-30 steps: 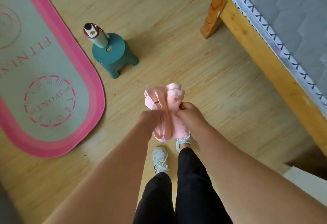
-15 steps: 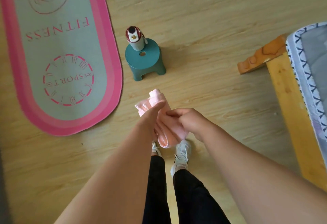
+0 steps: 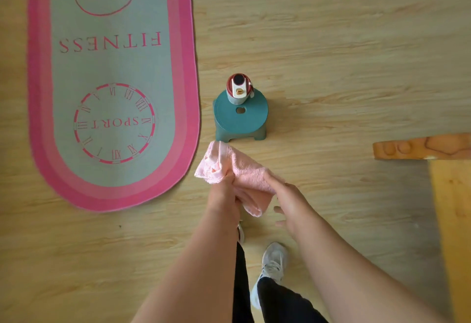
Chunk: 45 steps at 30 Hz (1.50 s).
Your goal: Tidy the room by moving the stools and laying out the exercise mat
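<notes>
A pink-edged grey exercise mat (image 3: 112, 88) with "FITNESS" and "SPORT" print lies flat on the wooden floor at the left. Just right of it stands a small teal stool (image 3: 240, 118), and a red-and-white bottle (image 3: 238, 88) is upright on its top. In front of the stool I hold a folded pink towel (image 3: 239, 169). My left hand (image 3: 223, 195) grips the towel's left part. My right hand (image 3: 288, 200) has its first fingers on the towel's right edge, and its other fingers are spread below the cloth.
A wooden bed frame (image 3: 448, 195) runs along the right edge, with its carved corner post (image 3: 420, 146) jutting toward the stool. My legs and a white sneaker (image 3: 272, 264) are below my arms. Bare floor lies between stool and bed.
The view has swung left and forward, so the stool and mat are nearer and the bed has slid right. The towel has spread out between my hands, and my right fingers have loosened.
</notes>
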Available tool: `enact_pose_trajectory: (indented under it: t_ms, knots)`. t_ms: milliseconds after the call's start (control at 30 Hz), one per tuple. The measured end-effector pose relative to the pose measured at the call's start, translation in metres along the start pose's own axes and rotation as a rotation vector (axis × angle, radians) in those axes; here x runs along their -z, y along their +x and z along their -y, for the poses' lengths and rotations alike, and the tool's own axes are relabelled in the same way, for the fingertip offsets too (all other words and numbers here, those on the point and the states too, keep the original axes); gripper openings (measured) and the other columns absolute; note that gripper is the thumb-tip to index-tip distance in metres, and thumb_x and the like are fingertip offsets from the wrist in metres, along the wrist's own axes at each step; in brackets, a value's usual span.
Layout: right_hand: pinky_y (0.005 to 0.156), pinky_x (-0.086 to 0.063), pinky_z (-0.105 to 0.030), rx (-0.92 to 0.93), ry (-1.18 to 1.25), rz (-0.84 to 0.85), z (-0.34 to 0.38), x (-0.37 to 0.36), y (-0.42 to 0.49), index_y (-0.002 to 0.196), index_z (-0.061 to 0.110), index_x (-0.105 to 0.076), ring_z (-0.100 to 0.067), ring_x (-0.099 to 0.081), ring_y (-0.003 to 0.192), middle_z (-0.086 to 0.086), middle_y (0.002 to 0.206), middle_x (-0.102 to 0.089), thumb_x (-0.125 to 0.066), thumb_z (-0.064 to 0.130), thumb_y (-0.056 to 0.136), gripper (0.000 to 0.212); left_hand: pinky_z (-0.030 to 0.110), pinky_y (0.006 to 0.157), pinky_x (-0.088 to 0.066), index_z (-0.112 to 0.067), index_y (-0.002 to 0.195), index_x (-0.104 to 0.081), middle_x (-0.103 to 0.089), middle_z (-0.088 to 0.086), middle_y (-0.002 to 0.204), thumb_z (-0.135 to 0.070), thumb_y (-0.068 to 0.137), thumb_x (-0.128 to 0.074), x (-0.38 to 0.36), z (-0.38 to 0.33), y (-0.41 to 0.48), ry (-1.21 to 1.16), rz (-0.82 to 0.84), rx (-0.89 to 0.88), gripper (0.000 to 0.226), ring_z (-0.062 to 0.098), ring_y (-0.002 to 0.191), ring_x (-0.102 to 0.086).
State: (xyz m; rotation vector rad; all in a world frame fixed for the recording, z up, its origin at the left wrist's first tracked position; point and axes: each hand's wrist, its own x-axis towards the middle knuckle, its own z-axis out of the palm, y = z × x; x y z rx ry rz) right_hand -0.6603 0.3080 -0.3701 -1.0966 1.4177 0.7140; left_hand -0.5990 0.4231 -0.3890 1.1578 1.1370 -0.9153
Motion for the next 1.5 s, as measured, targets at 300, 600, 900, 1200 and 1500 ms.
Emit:
enact_pose_trajectory:
  t_ms: [300,600,900,1200,1500]
  knots:
    - [0.074,-0.058,-0.036,0.063,0.258,-0.013,0.079,-0.029,0.083,0.106,0.013,-0.066,-0.026,-0.069,0.093,-0.009,0.101,-0.071,-0.070,0.024,0.082,0.027,0.040,0.094,-0.050,-0.013,0.096,-0.060,-0.067,0.010,0.104,-0.018,0.097,-0.049,-0.037,-0.069,0.083,0.032,0.034,-0.005,0.013,0.025,0.097,-0.064]
    - [0.058,-0.055,-0.029,0.236,0.184,-0.113,0.143,-0.043,0.177,0.100,0.015,-0.063,-0.020,-0.065,0.072,-0.011,0.096,-0.069,-0.063,-0.004,0.079,0.028,0.044,0.099,-0.046,-0.006,0.132,-0.044,-0.060,0.019,0.125,-0.006,0.099,-0.038,-0.067,-0.095,0.171,-0.216,0.076,0.046,0.033,0.033,0.113,-0.059]
    - [0.074,-0.055,-0.033,0.285,-0.035,-0.221,0.159,-0.031,0.251,0.109,0.030,-0.060,-0.018,-0.065,0.084,-0.002,0.102,-0.067,-0.053,-0.003,0.083,0.042,0.041,0.097,-0.041,-0.023,0.142,-0.039,-0.055,0.008,0.128,-0.017,0.099,-0.043,-0.098,-0.083,0.237,-0.076,0.095,0.098,0.044,0.024,0.109,-0.055]
    - [0.088,-0.036,-0.032,0.245,-0.005,-0.278,0.148,-0.041,0.238,0.147,0.027,-0.034,-0.023,-0.049,0.124,-0.001,0.147,-0.043,-0.053,0.007,0.089,0.064,0.044,0.097,-0.047,-0.008,0.136,-0.041,-0.052,0.012,0.119,-0.029,0.097,-0.049,-0.066,-0.084,0.215,0.160,-0.001,0.150,0.045,0.031,0.109,-0.057]
    - [0.085,-0.036,-0.030,0.259,-0.029,-0.289,0.148,-0.043,0.152,0.144,0.022,-0.039,-0.023,-0.051,0.115,-0.003,0.142,-0.048,-0.058,0.007,0.087,0.062,0.037,0.089,-0.050,-0.006,0.093,-0.055,-0.056,0.013,0.096,-0.022,0.099,-0.043,-0.037,-0.096,0.133,0.508,-0.097,-0.012,0.021,0.024,0.090,-0.051]
